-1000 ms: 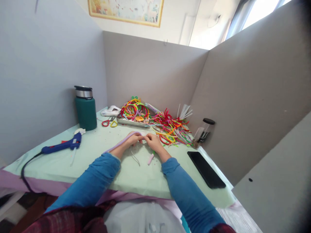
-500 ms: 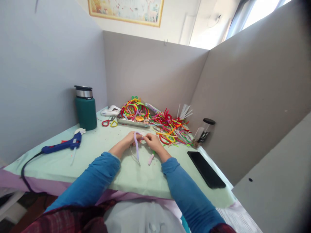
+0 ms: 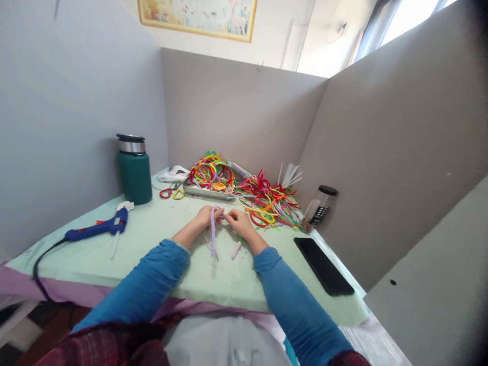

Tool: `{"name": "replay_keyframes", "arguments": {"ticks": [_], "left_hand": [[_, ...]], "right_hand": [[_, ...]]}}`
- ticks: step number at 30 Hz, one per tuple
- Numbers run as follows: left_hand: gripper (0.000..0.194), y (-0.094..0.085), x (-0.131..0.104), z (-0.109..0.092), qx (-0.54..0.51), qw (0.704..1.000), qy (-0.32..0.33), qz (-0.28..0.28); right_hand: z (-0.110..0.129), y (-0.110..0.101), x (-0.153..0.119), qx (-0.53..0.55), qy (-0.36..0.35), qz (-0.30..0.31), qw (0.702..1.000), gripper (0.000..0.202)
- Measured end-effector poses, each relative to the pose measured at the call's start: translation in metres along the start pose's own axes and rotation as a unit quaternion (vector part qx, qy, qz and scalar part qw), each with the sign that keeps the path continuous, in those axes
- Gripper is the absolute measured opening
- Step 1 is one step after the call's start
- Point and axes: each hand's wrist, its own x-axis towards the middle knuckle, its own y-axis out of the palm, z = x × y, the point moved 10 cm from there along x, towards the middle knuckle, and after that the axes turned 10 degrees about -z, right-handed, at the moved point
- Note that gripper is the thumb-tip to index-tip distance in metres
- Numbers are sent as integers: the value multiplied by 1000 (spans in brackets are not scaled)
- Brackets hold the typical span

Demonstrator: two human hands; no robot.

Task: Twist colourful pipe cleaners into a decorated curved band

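A lavender pipe cleaner (image 3: 213, 236) hangs down from the fingers of my left hand (image 3: 205, 217), which are closed on it. My right hand (image 3: 239, 222) pinches close beside, at the other end of the short stretch between the hands. A thin pale strand (image 3: 216, 249) dangles behind the pipe cleaner; what it is attached to is hidden. Just below my right hand a small pink piece with a green tip (image 3: 236, 250) lies on the table. Fingertips partly cover the spot where the hands meet.
A tray (image 3: 208, 192) with colourful bent pipe cleaners stands at the back, beside a loose pile of them (image 3: 269, 201). Scissors (image 3: 172, 193), a green bottle (image 3: 135, 175) and a blue glue gun (image 3: 97, 229) are on the left. A phone (image 3: 324, 266) and a clear jar (image 3: 320, 207) are right.
The lavender pipe cleaner's hanging end has swung slightly left and now hangs straighter, covering more of the thin strand. Both hands stay nearly in place.
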Motion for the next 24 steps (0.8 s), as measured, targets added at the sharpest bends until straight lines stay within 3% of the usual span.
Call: {"name": "replay_keyframes", "arguments": {"ticks": [5, 13, 24], "left_hand": [[49, -11, 3, -4, -12, 999, 22, -41], [55, -5, 1, -11, -83, 996, 20, -12], [50, -3, 2, -13, -91, 995, 31, -9]], "right_hand": [[-1, 0, 0, -2, -2, -3, 1000, 25], [0, -4, 0, -5, 6, -9, 1000, 26], [-4, -4, 1, -9, 8, -13, 1000, 25]]}}
